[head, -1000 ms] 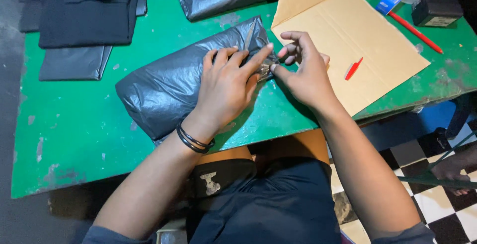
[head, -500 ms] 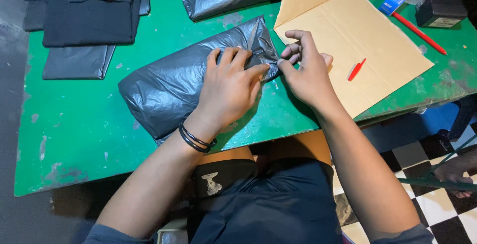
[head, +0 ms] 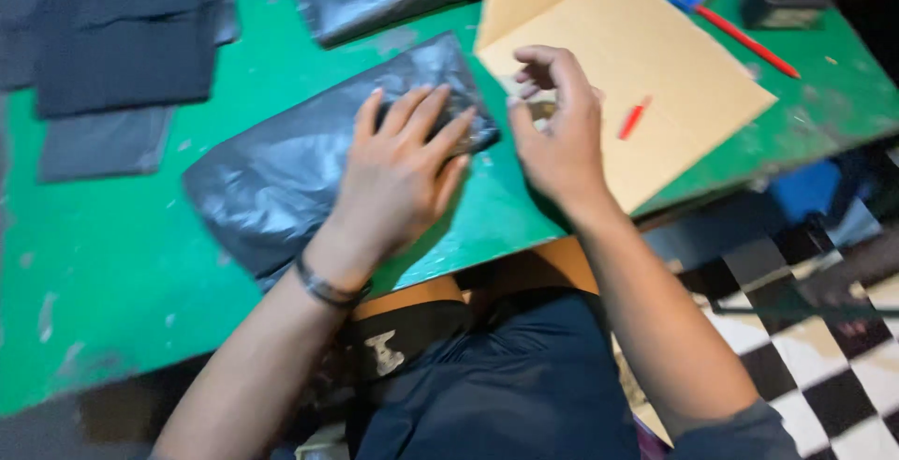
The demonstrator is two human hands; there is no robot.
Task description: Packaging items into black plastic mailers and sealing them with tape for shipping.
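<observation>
Two hands mid-frame: left hand (head: 405, 171) flat, fingers spread on the grey plastic bag (head: 309, 160) (long axis lower-left to upper-right), right hand (head: 554, 132) curled loosely, empty, just right of its end.

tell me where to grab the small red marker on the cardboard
Pinch the red marker across its middle, coming straight down from above. It lies flat and alone on the cardboard, tilted, with both long sides free. The right hand is nearest.

1 head-worn view looks steeply down, close over the green table (head: 112, 329).
</observation>
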